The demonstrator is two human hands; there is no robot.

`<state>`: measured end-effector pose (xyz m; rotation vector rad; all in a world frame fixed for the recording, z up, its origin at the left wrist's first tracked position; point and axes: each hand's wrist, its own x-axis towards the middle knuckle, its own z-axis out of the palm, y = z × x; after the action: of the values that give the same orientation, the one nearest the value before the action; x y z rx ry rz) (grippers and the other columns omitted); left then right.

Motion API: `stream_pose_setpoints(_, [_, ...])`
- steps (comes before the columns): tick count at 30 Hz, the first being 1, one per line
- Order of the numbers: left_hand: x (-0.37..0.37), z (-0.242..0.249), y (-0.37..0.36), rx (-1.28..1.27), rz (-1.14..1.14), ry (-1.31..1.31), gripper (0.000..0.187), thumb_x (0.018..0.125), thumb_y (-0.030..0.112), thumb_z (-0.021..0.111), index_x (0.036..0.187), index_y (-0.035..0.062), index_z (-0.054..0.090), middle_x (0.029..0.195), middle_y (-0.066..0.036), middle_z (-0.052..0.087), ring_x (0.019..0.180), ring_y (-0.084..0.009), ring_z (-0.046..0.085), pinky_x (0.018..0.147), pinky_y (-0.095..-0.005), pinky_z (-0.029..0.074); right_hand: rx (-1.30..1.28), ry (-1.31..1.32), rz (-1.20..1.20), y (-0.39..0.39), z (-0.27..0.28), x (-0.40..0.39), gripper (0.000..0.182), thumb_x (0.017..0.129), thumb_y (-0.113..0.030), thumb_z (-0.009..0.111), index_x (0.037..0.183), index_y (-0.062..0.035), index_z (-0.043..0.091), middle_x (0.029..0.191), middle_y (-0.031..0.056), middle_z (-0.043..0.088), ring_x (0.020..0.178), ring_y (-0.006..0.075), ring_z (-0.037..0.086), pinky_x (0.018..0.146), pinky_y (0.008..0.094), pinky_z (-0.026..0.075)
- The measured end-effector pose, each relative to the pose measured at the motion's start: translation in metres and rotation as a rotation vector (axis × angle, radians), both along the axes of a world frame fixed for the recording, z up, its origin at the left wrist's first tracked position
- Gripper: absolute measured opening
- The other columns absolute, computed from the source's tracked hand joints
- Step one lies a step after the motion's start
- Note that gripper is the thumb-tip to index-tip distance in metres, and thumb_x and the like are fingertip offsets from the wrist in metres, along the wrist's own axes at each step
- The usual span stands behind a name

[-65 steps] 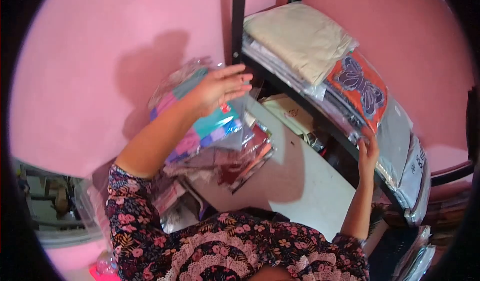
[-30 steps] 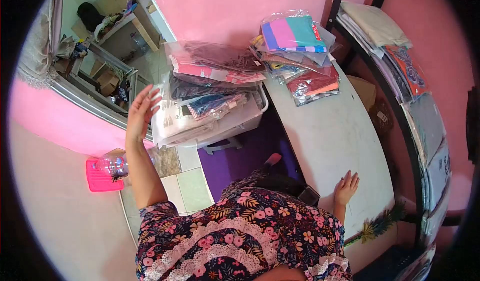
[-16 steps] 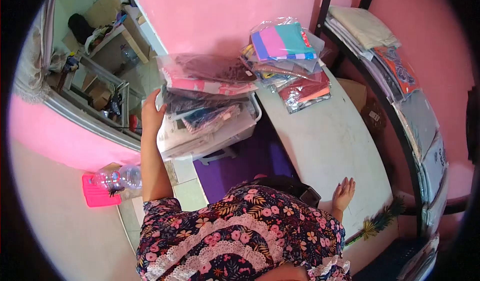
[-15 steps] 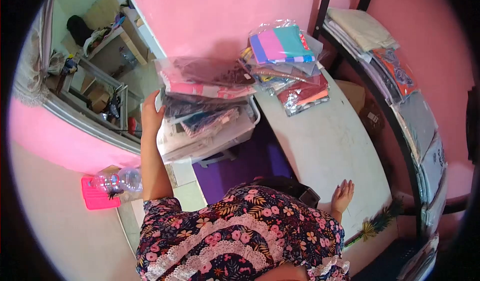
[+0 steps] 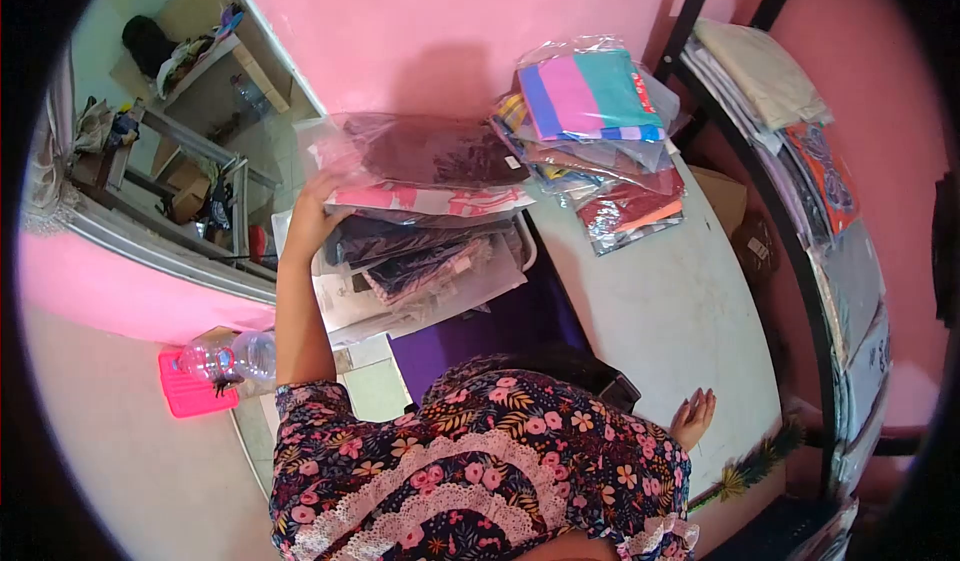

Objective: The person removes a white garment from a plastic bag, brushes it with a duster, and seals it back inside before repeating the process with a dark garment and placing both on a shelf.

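the left hand (image 5: 315,223) is at the left edge of the pink packet (image 5: 430,199), its fingers bent around that edge and partly hidden under clear plastic; whether they are clamped on it i cannot tell. a dark packet (image 5: 440,153) lies over the pink one, on top of a pile of bagged cloth, with more dark packets (image 5: 400,241) below.
the right hand (image 5: 692,420) is by the near end of the white table (image 5: 665,311), fingers slightly apart and loosely curled. at the far end of the table, just beside the pile, a striped packet (image 5: 590,96) in blue, pink and teal tops another heap, with a dark red packet (image 5: 632,201) lower down.
to the right, a black-framed shelf (image 5: 765,176) bears a cream packet (image 5: 765,73) and an orange one (image 5: 822,176). a bright pink tray (image 5: 190,396) is on the left, near clear bottles (image 5: 208,361)
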<state>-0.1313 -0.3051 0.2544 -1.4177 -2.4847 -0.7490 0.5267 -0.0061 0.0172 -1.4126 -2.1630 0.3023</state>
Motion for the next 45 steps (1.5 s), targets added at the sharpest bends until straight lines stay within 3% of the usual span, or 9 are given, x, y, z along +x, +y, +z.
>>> stream_pose_setpoints(8, [-0.011, -0.012, -0.054, 0.166, 0.188, -0.127, 0.051, 0.075, 0.011, 0.069, 0.123, 0.0063, 0.05, 0.126, -0.017, 0.051, 0.117, -0.0331, 0.048, 0.098, -0.0357, 0.037, -0.004, -0.021, 0.038, 0.001, -0.001, 0.004, 0.039, 0.091, -0.027, 0.048, 0.118, 0.0015, 0.052, 0.131, 0.022, 0.043, 0.125, 0.0381, 0.035, 0.101, 0.0446, 0.033])
stream_pose_setpoints(11, [-0.046, -0.085, -0.126, 0.195, 0.504, -0.262, 0.051, 0.078, 0.02, 0.067, 0.123, 0.0054, 0.05, 0.124, -0.02, 0.052, 0.115, -0.035, 0.049, 0.096, -0.0358, 0.039, -0.03, 0.111, 0.049, 0.003, -0.006, 0.001, 0.039, 0.091, -0.025, 0.047, 0.119, 0.002, 0.052, 0.131, 0.0234, 0.042, 0.125, 0.0388, 0.035, 0.102, 0.0455, 0.032])
stream_pose_setpoints(13, [-0.047, -0.131, -0.168, -0.174, 0.754, -0.225, 0.055, 0.078, 0.03, 0.066, 0.123, 0.0025, 0.049, 0.119, -0.023, 0.054, 0.111, -0.0352, 0.052, 0.093, -0.0353, 0.041, -0.001, 0.097, 0.078, 0.011, -0.027, 0.017, 0.04, 0.091, -0.025, 0.046, 0.119, 0.0026, 0.051, 0.131, 0.0236, 0.042, 0.125, 0.0394, 0.035, 0.101, 0.0462, 0.031])
stream_pose_setpoints(18, [0.008, -0.143, -0.164, -0.006, 0.89, -0.848, 0.068, 0.076, 0.038, 0.068, 0.124, -0.005, 0.044, 0.116, -0.024, 0.056, 0.108, -0.0378, 0.054, 0.091, -0.0396, 0.042, -0.031, 0.159, 0.059, 0.011, -0.034, 0.019, 0.04, 0.091, -0.025, 0.045, 0.12, 0.0024, 0.051, 0.131, 0.0226, 0.042, 0.125, 0.0394, 0.035, 0.101, 0.0466, 0.032])
stream_pose_setpoints(21, [-0.019, -0.192, -0.198, 0.018, 0.971, -0.827, 0.076, 0.075, 0.042, 0.067, 0.126, -0.0082, 0.041, 0.119, -0.027, 0.052, 0.112, -0.0384, 0.051, 0.093, -0.0408, 0.041, -0.024, 0.067, 0.053, 0.012, -0.028, 0.019, 0.041, 0.092, -0.027, 0.045, 0.12, 0.0018, 0.051, 0.131, 0.0219, 0.042, 0.125, 0.0395, 0.035, 0.1, 0.0468, 0.033])
stream_pose_setpoints(32, [-0.013, -0.177, -0.184, 0.081, 1.063, -0.775, 0.086, 0.073, 0.057, 0.064, 0.121, -0.0114, 0.046, 0.118, -0.028, 0.053, 0.112, -0.0386, 0.051, 0.094, -0.0404, 0.04, -0.01, 0.038, 0.046, 0.01, -0.027, 0.017, 0.041, 0.092, -0.029, 0.044, 0.119, 0.0014, 0.051, 0.132, 0.0222, 0.041, 0.124, 0.0401, 0.036, 0.099, 0.0459, 0.034])
stream_pose_setpoints(35, [-0.016, -0.163, -0.166, -0.025, 1.181, -0.525, 0.079, 0.073, 0.053, 0.067, 0.115, -0.0116, 0.051, 0.109, -0.023, 0.059, 0.101, -0.0329, 0.058, 0.088, -0.038, 0.043, -0.032, 0.151, 0.044, 0.012, -0.037, 0.019, 0.041, 0.092, -0.027, 0.044, 0.119, 0.0021, 0.051, 0.132, 0.0224, 0.041, 0.123, 0.04, 0.037, 0.099, 0.0454, 0.034])
stream_pose_setpoints(38, [-0.006, -0.105, -0.135, 0.59, 0.895, -0.91, 0.047, 0.079, 0.029, 0.067, 0.107, -0.0082, 0.058, 0.096, -0.011, 0.062, 0.084, -0.0174, 0.057, 0.076, -0.0306, 0.045, -0.039, 0.176, 0.04, 0.009, -0.032, 0.016, 0.04, 0.091, -0.026, 0.044, 0.118, 0.0025, 0.051, 0.131, 0.0227, 0.042, 0.123, 0.0403, 0.037, 0.1, 0.0458, 0.034])
stream_pose_setpoints(45, [-0.005, -0.03, -0.102, 0.823, 0.606, -0.88, 0.032, 0.081, 0.015, 0.061, 0.106, -0.0049, 0.058, 0.098, -0.011, 0.063, 0.087, -0.0175, 0.06, 0.078, -0.0273, 0.045, 0.01, 0.056, 0.018, 0.002, -0.018, 0.009, 0.04, 0.091, -0.027, 0.046, 0.117, 0.0019, 0.052, 0.13, 0.0219, 0.044, 0.123, 0.0386, 0.038, 0.101, 0.0458, 0.032])
